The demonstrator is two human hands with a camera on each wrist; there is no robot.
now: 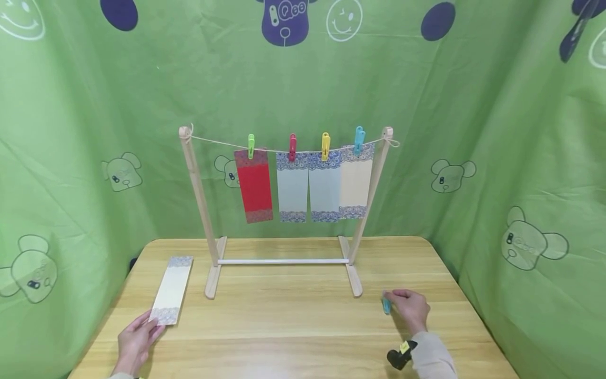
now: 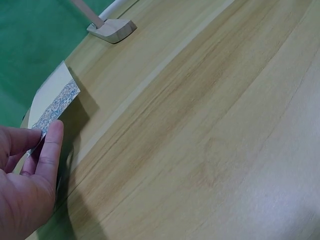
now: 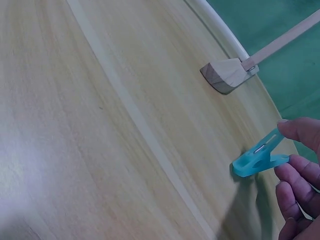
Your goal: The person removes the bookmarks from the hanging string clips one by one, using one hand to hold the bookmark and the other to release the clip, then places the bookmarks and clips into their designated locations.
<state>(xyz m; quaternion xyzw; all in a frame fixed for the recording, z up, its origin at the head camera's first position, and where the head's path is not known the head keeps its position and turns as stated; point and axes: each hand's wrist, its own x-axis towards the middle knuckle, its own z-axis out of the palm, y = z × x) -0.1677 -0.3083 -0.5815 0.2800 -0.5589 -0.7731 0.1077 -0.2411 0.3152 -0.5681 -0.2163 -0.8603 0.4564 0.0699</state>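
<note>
In the head view my left hand (image 1: 134, 339) pinches the near end of a cream card (image 1: 171, 287) with blue patterned ends. The left wrist view shows that card (image 2: 54, 100) between thumb and fingers, tilted off the table. Over on the right, my right hand (image 1: 412, 308) holds a blue clothespin (image 1: 386, 303) by its handles. Seen from the right wrist, the clothespin (image 3: 257, 155) sits between thumb and fingers, its tip low over or touching the table; I cannot tell which. A string (image 1: 218, 142) carries a red card (image 1: 254, 187), two pale blue cards (image 1: 292, 189) and a cream card (image 1: 356, 184).
Green, red, yellow and blue clothespins (image 1: 325, 146) grip the cards on the string. The string runs between two wooden posts (image 1: 199, 195) joined by a white bar (image 1: 284, 261). The stand is on the wooden table (image 1: 284, 326). A green curtain (image 1: 303, 89) surrounds it.
</note>
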